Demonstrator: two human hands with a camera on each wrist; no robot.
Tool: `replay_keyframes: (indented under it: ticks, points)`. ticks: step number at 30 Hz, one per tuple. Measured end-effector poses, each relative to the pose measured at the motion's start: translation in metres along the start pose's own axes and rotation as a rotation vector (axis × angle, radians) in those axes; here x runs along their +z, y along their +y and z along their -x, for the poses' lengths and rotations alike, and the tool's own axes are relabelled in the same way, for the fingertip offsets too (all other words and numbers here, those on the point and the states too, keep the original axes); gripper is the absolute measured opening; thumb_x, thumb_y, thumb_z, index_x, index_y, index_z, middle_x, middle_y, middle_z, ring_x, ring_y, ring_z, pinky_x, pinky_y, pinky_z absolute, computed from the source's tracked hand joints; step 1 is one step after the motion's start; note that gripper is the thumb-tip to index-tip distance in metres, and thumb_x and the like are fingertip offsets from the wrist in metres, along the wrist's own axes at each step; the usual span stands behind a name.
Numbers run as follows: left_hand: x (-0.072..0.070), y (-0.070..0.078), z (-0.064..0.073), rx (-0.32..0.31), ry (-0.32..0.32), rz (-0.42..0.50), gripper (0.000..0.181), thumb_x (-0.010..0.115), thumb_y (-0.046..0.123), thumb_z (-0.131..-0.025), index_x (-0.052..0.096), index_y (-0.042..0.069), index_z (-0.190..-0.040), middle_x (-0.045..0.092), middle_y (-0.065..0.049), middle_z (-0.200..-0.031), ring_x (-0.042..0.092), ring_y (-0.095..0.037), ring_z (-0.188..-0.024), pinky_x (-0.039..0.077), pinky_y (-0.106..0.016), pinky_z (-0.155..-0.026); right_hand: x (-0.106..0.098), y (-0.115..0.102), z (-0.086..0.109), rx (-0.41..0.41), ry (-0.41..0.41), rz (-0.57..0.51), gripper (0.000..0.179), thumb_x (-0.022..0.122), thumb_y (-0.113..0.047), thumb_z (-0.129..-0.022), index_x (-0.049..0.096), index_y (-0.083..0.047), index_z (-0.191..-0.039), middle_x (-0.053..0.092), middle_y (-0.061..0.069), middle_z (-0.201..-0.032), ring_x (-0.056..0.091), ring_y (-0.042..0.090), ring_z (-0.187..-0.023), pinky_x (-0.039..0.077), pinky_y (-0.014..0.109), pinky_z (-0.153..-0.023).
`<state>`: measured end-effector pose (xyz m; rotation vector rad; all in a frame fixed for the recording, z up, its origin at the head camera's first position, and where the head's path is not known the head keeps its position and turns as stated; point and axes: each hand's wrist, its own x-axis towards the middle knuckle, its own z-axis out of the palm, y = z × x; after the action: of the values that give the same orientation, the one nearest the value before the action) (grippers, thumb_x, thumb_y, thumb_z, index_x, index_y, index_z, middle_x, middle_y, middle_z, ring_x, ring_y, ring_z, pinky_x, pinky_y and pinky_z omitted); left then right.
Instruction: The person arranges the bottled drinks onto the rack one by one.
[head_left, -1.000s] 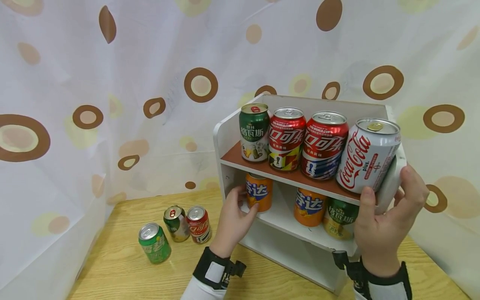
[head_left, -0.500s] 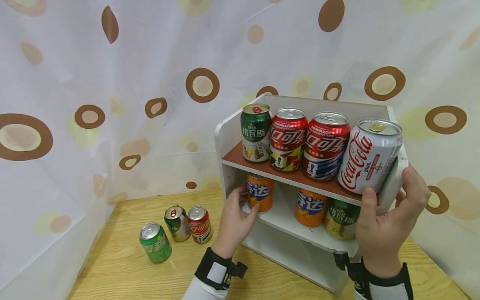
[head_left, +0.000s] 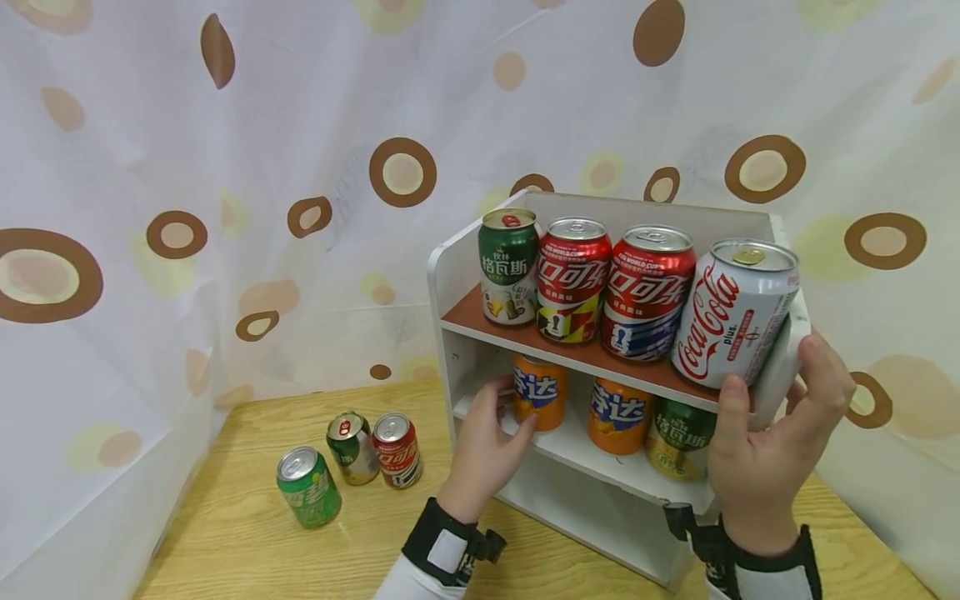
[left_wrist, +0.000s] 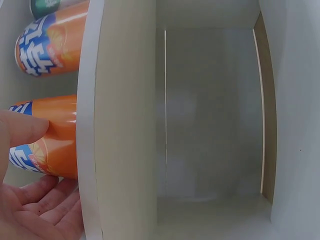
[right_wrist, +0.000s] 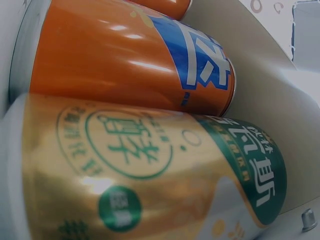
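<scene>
An orange soda can [head_left: 542, 396] with blue lettering stands on the middle level of a white shelf unit [head_left: 463, 287]. My left hand [head_left: 483, 454] holds this can, thumb on its front and fingers at its left side; the left wrist view shows the same can [left_wrist: 62, 137] against the thumb. To its right stand a second orange can [head_left: 619, 417] and a green-and-gold can [head_left: 681, 437], with a gap between the two orange ones. My right hand [head_left: 780, 450] grips the unit's right side panel, thumb in front near the white Coca-Cola can [head_left: 738, 312].
On the top level stand a green-and-white can [head_left: 508, 267] and two red cola cans [head_left: 573, 279], left of the white one. A green can [head_left: 309, 487], a dark green can [head_left: 352, 448] and a red can [head_left: 397, 450] stand on the wooden table [head_left: 240, 517]. Patterned curtain hangs behind.
My left hand has shifted the left orange can to the right along the middle level, nearer the second orange can. The right hand keeps its grip on the shelf unit.
</scene>
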<state>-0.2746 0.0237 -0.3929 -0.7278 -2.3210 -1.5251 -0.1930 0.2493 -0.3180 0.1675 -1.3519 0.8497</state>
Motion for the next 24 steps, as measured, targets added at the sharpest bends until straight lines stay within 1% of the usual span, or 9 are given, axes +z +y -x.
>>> replay_keyframes:
  ticks: [4,9,14,18,24]
  points:
    - [0.004,0.003,0.001,-0.013,-0.016,-0.013,0.054,0.073,0.014,-0.095,0.049,0.003,-0.143,0.059,-0.013,-0.140,0.061,-0.026,-0.127,0.052,-0.041,-0.108,0.000,0.001,0.000,0.000,-0.007,0.013,0.053,0.061,-0.039,-0.099,0.043,0.004,-0.125,0.048,0.019,-0.137,0.049,0.030,-0.130,0.043,0.018,-0.102]
    - [0.010,0.007,0.001,0.000,-0.031,-0.029,0.055,0.073,0.015,-0.096,0.048,0.004,-0.144,0.059,-0.012,-0.141,0.061,-0.025,-0.127,0.052,-0.038,-0.107,0.000,0.001,0.000,0.001,-0.013,0.024,0.050,0.060,-0.035,-0.099,0.043,0.004,-0.125,0.048,0.018,-0.138,0.049,0.030,-0.131,0.043,0.018,-0.103]
    - [0.016,0.011,0.001,0.029,-0.027,-0.051,0.055,0.073,0.015,-0.096,0.048,0.004,-0.144,0.060,-0.013,-0.140,0.062,-0.026,-0.125,0.054,-0.037,-0.105,0.000,0.001,0.000,0.003,-0.006,0.016,0.050,0.060,-0.035,-0.099,0.043,0.004,-0.125,0.048,0.018,-0.138,0.049,0.030,-0.131,0.043,0.018,-0.102]
    - [0.020,0.013,0.002,0.036,-0.027,-0.066,0.055,0.073,0.016,-0.097,0.047,0.004,-0.144,0.059,-0.014,-0.141,0.063,-0.027,-0.124,0.054,-0.038,-0.104,0.001,0.000,0.000,0.003,-0.003,0.007,0.050,0.061,-0.035,-0.099,0.043,0.004,-0.124,0.048,0.018,-0.137,0.048,0.030,-0.131,0.043,0.018,-0.102]
    - [0.021,0.013,0.003,0.046,-0.021,-0.080,0.055,0.072,0.017,-0.098,0.047,0.004,-0.145,0.058,-0.014,-0.142,0.062,-0.026,-0.126,0.054,-0.038,-0.104,0.001,-0.001,0.001,0.000,0.005,-0.001,0.052,0.062,-0.037,-0.099,0.043,0.005,-0.124,0.048,0.019,-0.137,0.048,0.030,-0.130,0.043,0.017,-0.101]
